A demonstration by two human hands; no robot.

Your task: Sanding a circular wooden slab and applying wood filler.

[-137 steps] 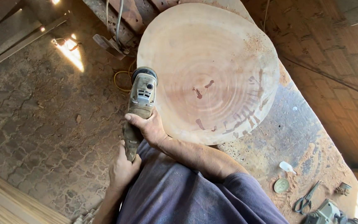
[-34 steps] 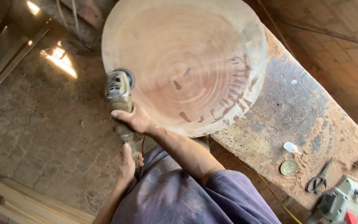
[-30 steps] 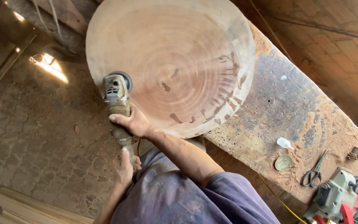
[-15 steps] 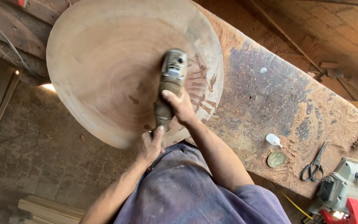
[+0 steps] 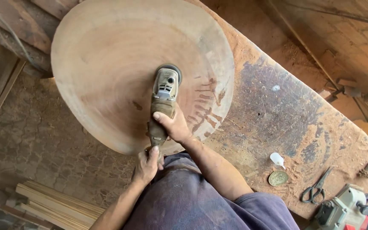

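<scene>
Both hands run an angle grinder [image 5: 163, 100] over a round wood slab [image 5: 120, 55].

The right hand [image 5: 173, 126] wraps its body, the left hand [image 5: 146, 165] clamps the tail, forearms angled forward. The slab overhangs the bench [image 5: 286, 115]; tilting the disc could gouge it.

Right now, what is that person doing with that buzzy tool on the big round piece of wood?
A person holds an angle grinder with both hands. The right hand grips the body and the left hand holds the rear handle. Its head rests on the middle of a big round wood slab lying on a dusty workbench. Scissors, a small white bottle and a round lid lie off to the side.
</scene>
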